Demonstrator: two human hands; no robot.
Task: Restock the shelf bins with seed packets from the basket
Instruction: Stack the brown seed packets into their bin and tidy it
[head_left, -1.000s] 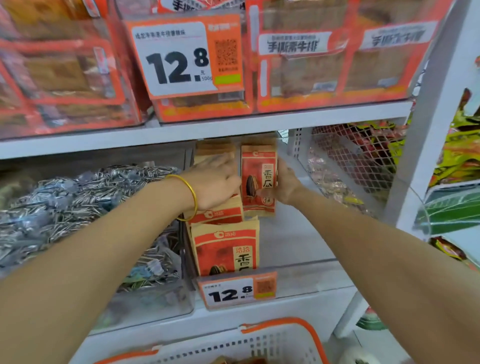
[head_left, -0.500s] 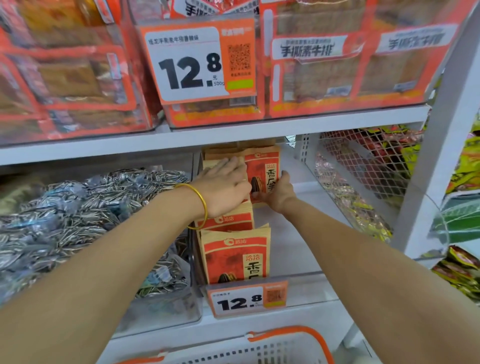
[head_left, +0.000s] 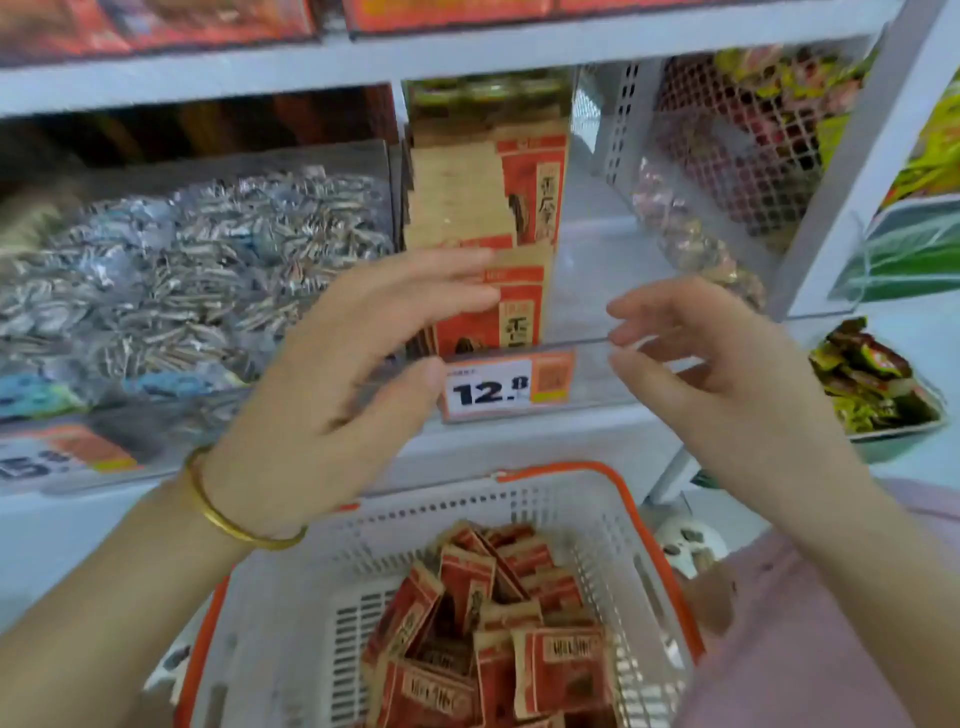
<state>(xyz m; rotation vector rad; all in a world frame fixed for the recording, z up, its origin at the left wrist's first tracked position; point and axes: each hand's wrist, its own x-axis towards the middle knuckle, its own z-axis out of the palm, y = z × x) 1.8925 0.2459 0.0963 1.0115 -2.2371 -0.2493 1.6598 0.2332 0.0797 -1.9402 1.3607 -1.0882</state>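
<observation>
While the left hand (head_left: 353, 374) and the right hand (head_left: 717, 374) hang in the air in front of the shelf, neither holds anything; the left hand's fingers are stretched out and a little spread, with the thumb below them; the right hand's fingers are loosely bent with gaps between them; both hands are blurred. A thin gold bangle (head_left: 234, 514) circles the left wrist. Behind the hands, red and brown paper seed packets (head_left: 524, 197) stand upright in rows along the left side of a clear plastic shelf bin (head_left: 582, 291); the right part of that bin is bare. The left fingertips overlap the front packet in the view; whether they touch it I cannot tell. An orange and white price tag (head_left: 506, 384) reading 12.8 hangs on the bin's front edge, between the two hands. Below the hands sits a white perforated plastic basket (head_left: 587, 509) with an orange rim; a heap of the same packets (head_left: 493, 639) lies loose in it, tilted every way. Left of the shelf bin, a second clear bin (head_left: 156, 431) is piled with silver striped sachets (head_left: 182, 280); to the right stands a white mesh side panel (head_left: 727, 156); a pink sleeve (head_left: 805, 649) covers the right upper arm.
</observation>
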